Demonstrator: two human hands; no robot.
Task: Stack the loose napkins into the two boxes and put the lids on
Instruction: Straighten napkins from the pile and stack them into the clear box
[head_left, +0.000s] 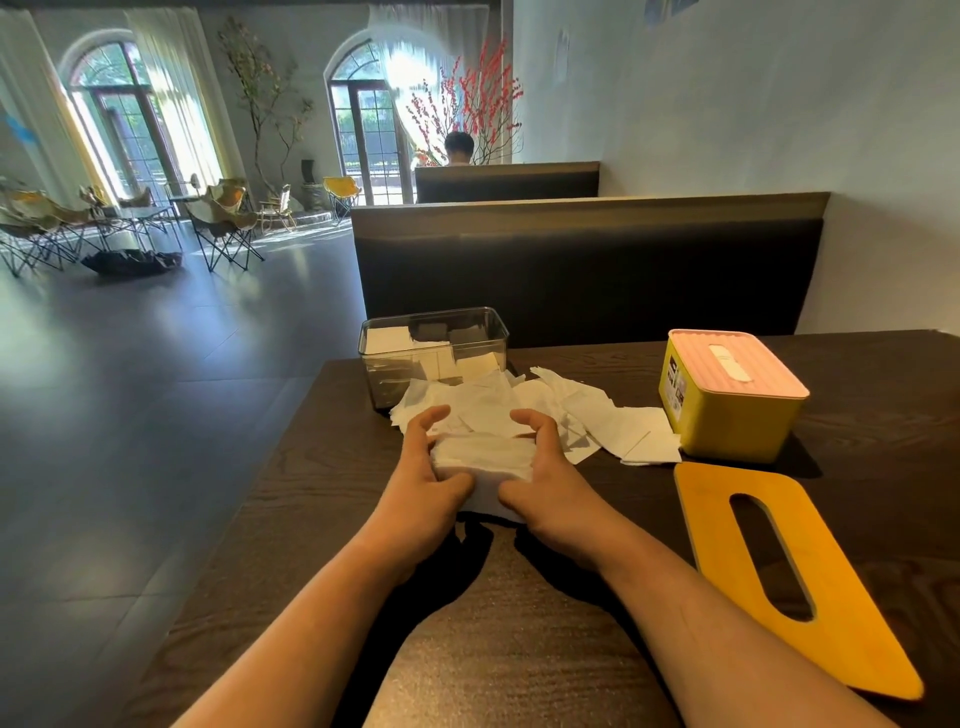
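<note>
Head view: my left hand (423, 467) and right hand (543, 470) are both closed on a squared-up stack of napkins (485, 460). Each grips one side, with fingers curled over the far edge and thumbs at the near edge. The stack sits on the dark surface (519, 649), just in front of the loose napkins (639, 436), which lie scattered between the two boxes.

I judge the job roughly half done. The yellow box (727, 431) on my right already has its pink lid (769, 376) on, with something white showing in the slot, so that one looks finished. The clear box (375, 374) at the far left edge is open and holds only a few napkins. Its likely cover, the yellow slotted lid (841, 623), lies flat to my right.

What's left is to put this stack in the clear box, gather the rest, and put the lid on.
</note>
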